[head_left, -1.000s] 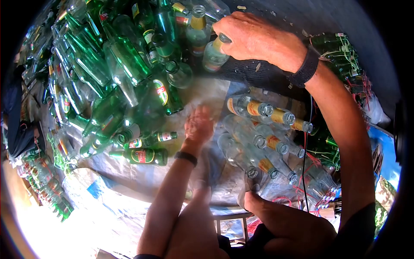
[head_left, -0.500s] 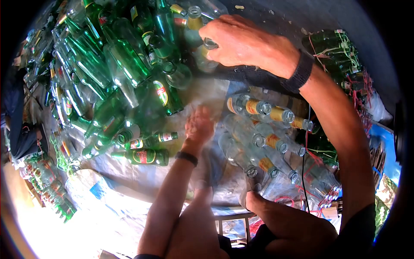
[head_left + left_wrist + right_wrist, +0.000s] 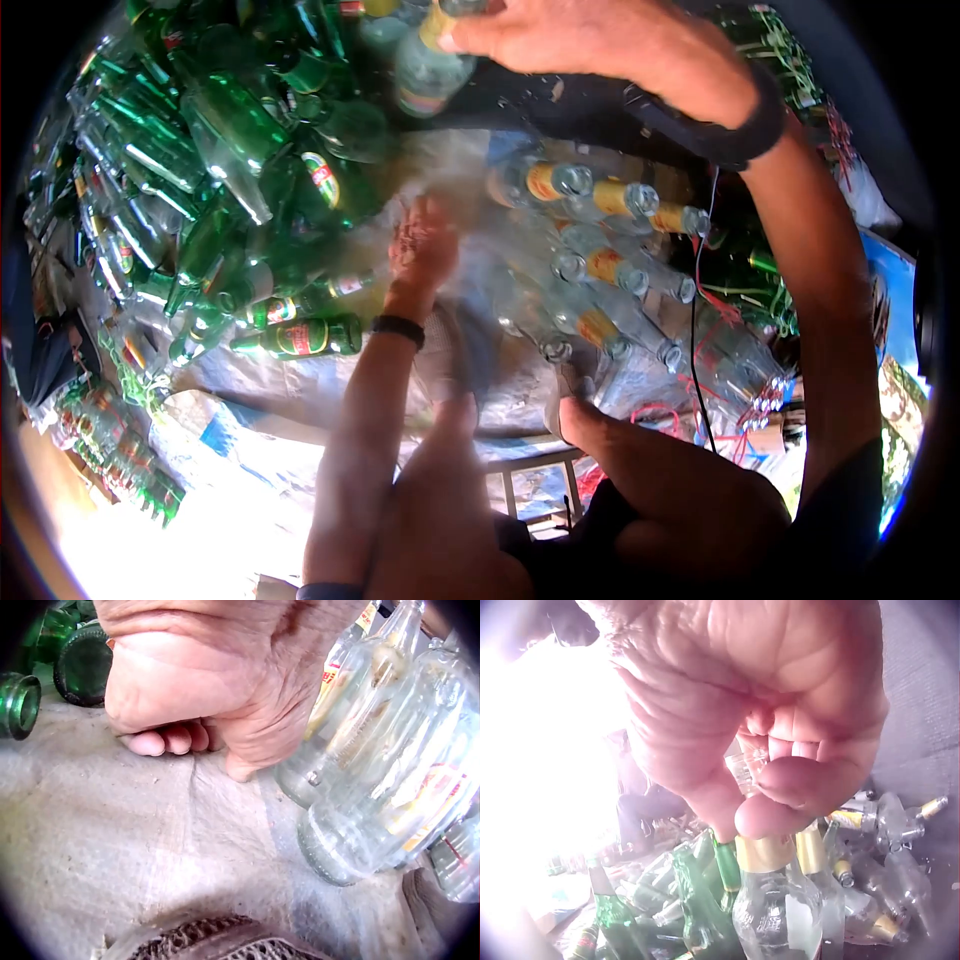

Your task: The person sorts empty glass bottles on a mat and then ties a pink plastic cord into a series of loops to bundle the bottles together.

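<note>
In the head view my right hand (image 3: 590, 40) reaches to the far side, gripping a clear glass bottle (image 3: 432, 78) by its neck. The right wrist view shows thumb and fingers curled round the neck, just above the gold foil of the clear bottle (image 3: 776, 919). My left hand (image 3: 425, 245) is low over the pale ground sheet (image 3: 470, 155), holding nothing. Its fingers bend loosely beneath the palm in the left wrist view. Clear bottles (image 3: 360, 802) stand close by its thumb side, while a green bottle (image 3: 84, 666) lies beyond the fingers.
A big heap of green and clear bottles (image 3: 215, 130) fills the left. Grouped clear bottles with gold labels (image 3: 605, 265) lean at right, before a black cable (image 3: 693, 330). Tied bundles of green bottles (image 3: 765, 50) lie farther right. My shoes (image 3: 440, 345) rest on the sheet.
The right hand has moved left and farther away with the clear bottle. The head view has shifted, so the scene sits higher and more to the left. The left hand stays low over the sheet.
</note>
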`<state>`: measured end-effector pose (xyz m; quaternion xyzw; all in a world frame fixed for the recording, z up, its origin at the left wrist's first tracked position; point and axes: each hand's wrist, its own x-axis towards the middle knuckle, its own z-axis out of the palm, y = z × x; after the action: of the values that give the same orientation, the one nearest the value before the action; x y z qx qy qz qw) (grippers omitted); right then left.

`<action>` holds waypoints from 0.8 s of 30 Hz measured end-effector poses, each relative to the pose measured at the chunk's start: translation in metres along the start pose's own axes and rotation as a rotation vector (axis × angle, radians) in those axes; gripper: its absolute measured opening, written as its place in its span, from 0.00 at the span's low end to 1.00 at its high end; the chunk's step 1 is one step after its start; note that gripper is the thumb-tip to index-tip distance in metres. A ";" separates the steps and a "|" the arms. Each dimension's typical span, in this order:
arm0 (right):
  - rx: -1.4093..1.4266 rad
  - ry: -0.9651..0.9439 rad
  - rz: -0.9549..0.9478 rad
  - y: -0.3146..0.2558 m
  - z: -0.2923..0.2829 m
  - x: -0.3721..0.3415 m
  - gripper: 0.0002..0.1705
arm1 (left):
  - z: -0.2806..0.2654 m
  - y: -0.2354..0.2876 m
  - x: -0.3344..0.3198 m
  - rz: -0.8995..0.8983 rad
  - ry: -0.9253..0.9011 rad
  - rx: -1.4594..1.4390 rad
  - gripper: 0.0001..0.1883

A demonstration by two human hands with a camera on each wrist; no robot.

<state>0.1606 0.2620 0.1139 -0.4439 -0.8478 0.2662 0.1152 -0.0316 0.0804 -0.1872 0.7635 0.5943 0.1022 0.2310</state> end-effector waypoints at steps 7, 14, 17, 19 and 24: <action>-0.130 0.290 -0.051 -0.034 -0.057 -0.084 0.06 | -0.018 0.005 0.001 0.014 -0.074 -0.068 0.20; -0.286 0.452 -0.040 -0.033 -0.075 -0.176 0.03 | -0.017 -0.009 0.003 0.121 -0.083 -0.061 0.20; 0.057 0.474 0.065 -0.001 -0.064 -0.216 0.07 | -0.025 -0.007 0.001 0.116 -0.110 -0.163 0.19; 0.070 0.549 0.342 -0.005 -0.048 -0.238 0.07 | -0.037 -0.003 -0.009 0.098 -0.044 -0.271 0.16; -0.078 0.535 0.512 0.015 -0.018 -0.296 0.09 | -0.052 -0.008 -0.055 0.073 -0.005 -0.454 0.11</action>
<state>0.3499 0.0341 0.1325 -0.6996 -0.6588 0.1285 0.2452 -0.0760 0.0410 -0.1393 0.7131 0.5277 0.2397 0.3945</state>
